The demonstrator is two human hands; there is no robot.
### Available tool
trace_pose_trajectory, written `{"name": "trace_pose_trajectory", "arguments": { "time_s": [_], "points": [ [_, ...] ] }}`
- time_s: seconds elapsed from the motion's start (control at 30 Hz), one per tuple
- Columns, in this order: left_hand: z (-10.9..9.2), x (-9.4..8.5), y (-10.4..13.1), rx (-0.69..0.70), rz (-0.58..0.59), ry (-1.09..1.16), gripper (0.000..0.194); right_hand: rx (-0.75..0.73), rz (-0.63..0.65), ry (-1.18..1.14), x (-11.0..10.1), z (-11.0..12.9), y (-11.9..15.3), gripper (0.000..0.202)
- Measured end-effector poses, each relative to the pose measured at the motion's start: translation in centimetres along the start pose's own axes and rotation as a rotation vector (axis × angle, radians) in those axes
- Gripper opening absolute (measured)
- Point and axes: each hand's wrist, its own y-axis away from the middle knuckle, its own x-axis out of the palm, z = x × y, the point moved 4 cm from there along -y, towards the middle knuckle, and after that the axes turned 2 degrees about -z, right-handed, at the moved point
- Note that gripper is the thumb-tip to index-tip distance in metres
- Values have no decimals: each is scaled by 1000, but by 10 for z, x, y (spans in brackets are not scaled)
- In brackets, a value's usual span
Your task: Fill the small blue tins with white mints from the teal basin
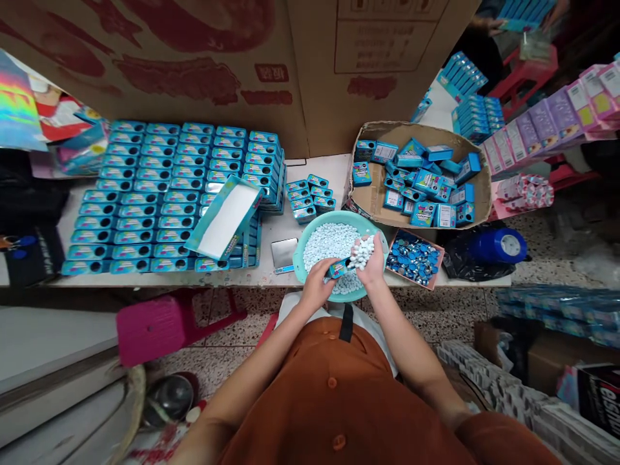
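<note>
My left hand (316, 285) grips a small blue candy box (339, 268), tilted over a mint-green basin (299, 248). Pale candies (329, 240) fill much of the basin. My right hand (374, 266) is cupped around a heap of the same candies (362, 250), right up against the end of the box. Whether any candy is passing into the box is too small to tell. Just right of the basin lies a shallow box of shiny blue round pieces (414, 258). A small group of blue boxes (310, 197) stands behind the basin.
Many stacked blue boxes (169, 194) cover the table's left side, with an open display carton (225, 219) leaning on them. A cardboard tray (371, 194) holds loose boxes. Tall cardboard (310, 84) stands behind. A pink stool (150, 328) is at lower left. Another person's hand (493, 26) shows upper right.
</note>
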Motion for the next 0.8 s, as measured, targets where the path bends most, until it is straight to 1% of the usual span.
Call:
{"name": "trace_pose_trajectory", "arguments": {
  "time_s": [0.07,0.17,0.33,0.4,0.5,0.67,0.73,0.8],
  "points": [
    [-2,0,-2,2,6,0,43,-48,-10,33,1,0,1,39],
    [-3,0,-4,-1,0,39,41,-90,10,24,3,1,1,39],
    [4,3,-6,-90,-86,150,40,-94,41,21,6,2,2,36],
    [3,4,-7,-48,-74,123,42,-101,42,16,6,2,3,33],
    [-2,5,-9,33,-20,52,48,-112,35,-6,6,3,5,30],
    [-2,7,-12,-40,-44,82,42,-153,-21,-7,5,7,5,32],
    [-4,10,-11,-18,-33,74,42,-172,-25,5,3,8,5,33],
    [-4,11,-11,-4,-35,77,41,-175,4,16,2,8,5,33]
  ]
}}
